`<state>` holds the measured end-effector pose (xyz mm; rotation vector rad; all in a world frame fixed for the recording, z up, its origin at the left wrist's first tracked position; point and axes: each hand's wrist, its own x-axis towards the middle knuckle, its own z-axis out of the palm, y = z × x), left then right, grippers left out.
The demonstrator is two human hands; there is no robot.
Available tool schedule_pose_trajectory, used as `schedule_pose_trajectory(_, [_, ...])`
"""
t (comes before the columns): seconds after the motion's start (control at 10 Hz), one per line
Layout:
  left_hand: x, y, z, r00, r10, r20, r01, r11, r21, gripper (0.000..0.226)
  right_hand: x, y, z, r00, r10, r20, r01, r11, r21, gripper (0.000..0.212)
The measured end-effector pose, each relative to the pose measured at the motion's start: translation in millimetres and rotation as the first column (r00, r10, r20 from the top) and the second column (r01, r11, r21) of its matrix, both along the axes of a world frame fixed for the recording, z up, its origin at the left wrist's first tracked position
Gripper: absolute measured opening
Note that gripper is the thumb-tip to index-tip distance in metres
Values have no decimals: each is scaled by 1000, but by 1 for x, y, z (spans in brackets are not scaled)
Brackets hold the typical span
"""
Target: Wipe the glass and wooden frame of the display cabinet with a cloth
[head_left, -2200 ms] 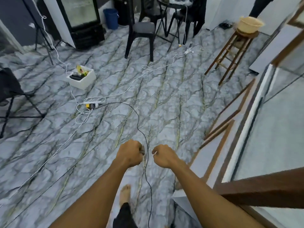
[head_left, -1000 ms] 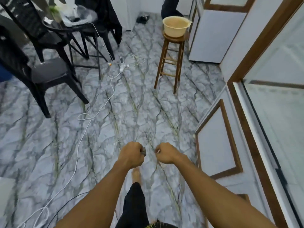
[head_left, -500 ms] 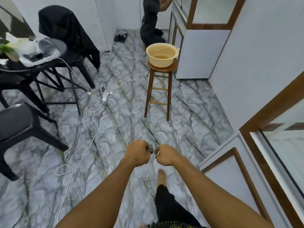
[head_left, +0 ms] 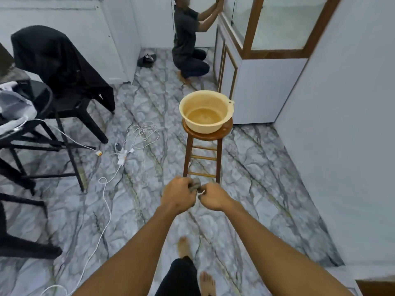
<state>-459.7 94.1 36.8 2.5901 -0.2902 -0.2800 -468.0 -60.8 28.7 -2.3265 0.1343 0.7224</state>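
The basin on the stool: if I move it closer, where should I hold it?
Probably by the flared rim of the basin, one hand on each side, coming from the near side. It holds liquid and sits on a narrow stool, so a level two-sided hold looks safest.

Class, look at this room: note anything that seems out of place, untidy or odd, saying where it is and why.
White cables lie tangled on the floor left of the wooden stool, with a power strip among them, across the walking space. A basin apparently holding liquid sits on that stool's narrow seat.
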Motion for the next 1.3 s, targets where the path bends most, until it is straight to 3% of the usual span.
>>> schedule_pose_trajectory(0.1, [79,-12,-7,998,-18,54,22,998,-67,16,76,-6,-2,971,-236,-47,240,945,220,22])
schedule_pose_trajectory(0.2, [148,-26,-5,992,-61,115,77,987,-141,17,145,-11,6,844,-518,-137,525,749,405,25])
schedule_pose_trajectory(0.3, [208,-38,-6,987,-87,135,114,971,-209,21,200,-18,15,753,-634,-176,626,609,487,23])
schedule_pose_trajectory(0.4, [261,-50,-8,987,-90,134,124,954,-273,22,249,-30,17,712,-691,-123,654,591,472,15])
schedule_pose_trajectory(0.5, [301,-55,-8,983,-120,137,157,939,-307,57,287,-40,20,709,-699,-91,652,603,460,22])
schedule_pose_trajectory(0.6, [335,-55,-15,984,-164,76,179,943,-279,82,319,-51,18,712,-702,-25,642,636,428,16])
schedule_pose_trajectory(0.7, [357,-56,-24,974,-224,-19,215,954,-207,91,331,-57,7,745,-657,113,608,739,289,23])
schedule_pose_trajectory(0.8, [369,-58,-35,932,-346,-108,336,937,-100,76,327,-62,1,821,-517,241,520,852,59,44])
schedule_pose_trajectory(0.9, [376,-58,-43,921,-370,-123,368,929,-40,59,321,-68,-4,884,-376,279,410,909,-71,45])
schedule_pose_trajectory(1.1, [373,-62,-45,903,-429,0,429,903,3,28,319,-75,-6,975,-73,209,104,984,-143,29])
schedule_pose_trajectory(1.3, [366,-58,-53,899,-437,40,436,900,19,35,313,-78,-19,955,-41,292,75,991,-109,32])
